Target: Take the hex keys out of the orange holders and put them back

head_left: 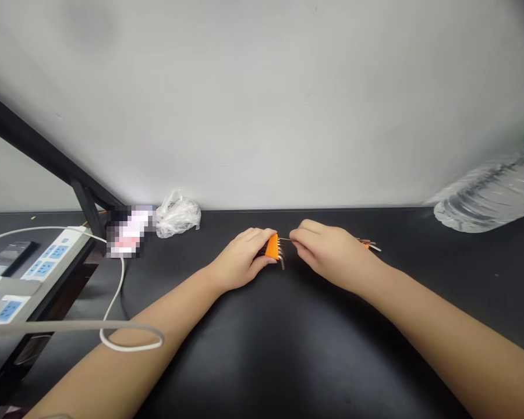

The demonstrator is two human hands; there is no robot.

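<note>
My left hand (pixel 243 259) is closed around an orange hex key holder (pixel 272 247), with several bent metal keys (pixel 282 254) sticking out of its right side. Facing it from the right, my right hand (pixel 321 250) pinches the end of a thin hex key (pixel 285 239) that reaches across to the holder's upper part. Behind the right wrist, more metal keys (pixel 372 244) and a bit of orange (pixel 365 245) lie on the black table, mostly covered by the hand.
A crumpled clear plastic bag (pixel 177 215) sits against the wall. At the right lies a large clear water bottle (pixel 491 195). On the left are a white power strip (pixel 55 256), a black metal frame (pixel 35 137) and a white cable (pixel 121 285) looping over my left forearm.
</note>
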